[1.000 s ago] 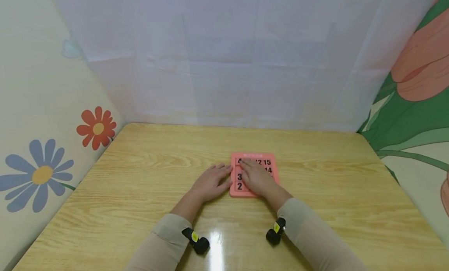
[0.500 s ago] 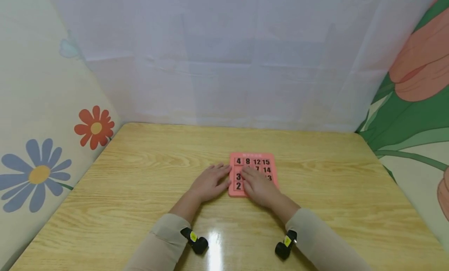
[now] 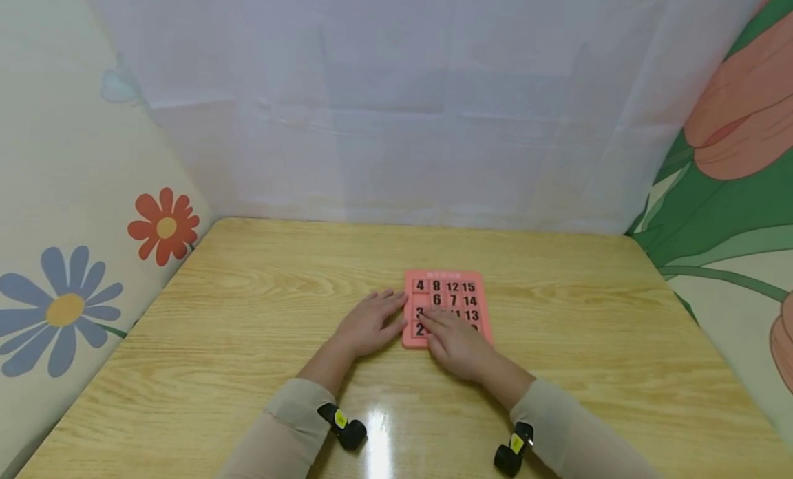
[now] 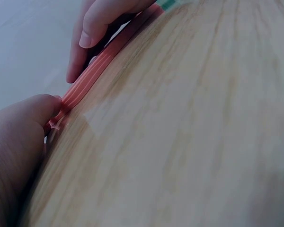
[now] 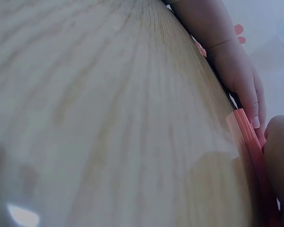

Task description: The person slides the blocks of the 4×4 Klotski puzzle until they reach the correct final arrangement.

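Observation:
A pink sliding number puzzle point(image 3: 445, 275) lies flat on the wooden table, its black-numbered tiles facing up. The top row reads 4, 8, 12, 15; below it a gap stands left of 6, 7 and 14. My left hand point(image 3: 372, 323) rests beside the puzzle, thumb and fingertips touching its left edge. In the left wrist view the thumb point(image 4: 40, 111) meets the pink side wall point(image 4: 102, 61). My right hand point(image 3: 461, 345) lies over the lower rows, extended fingertips on the tiles near the 3. It hides most of the bottom row.
The wooden table point(image 3: 279, 265) reaches back to a white sheet point(image 3: 396, 155). Flower-patterned walls stand at the left point(image 3: 74, 190) and right point(image 3: 731, 245). Each sleeved wrist wears a small black camera, one at the left point(image 3: 350, 431) and one at the right point(image 3: 511, 458).
My right hand has slid down the puzzle toward me, from the top row to the third row, uncovering the upper tiles and the gap. The left hand stays at the left edge.

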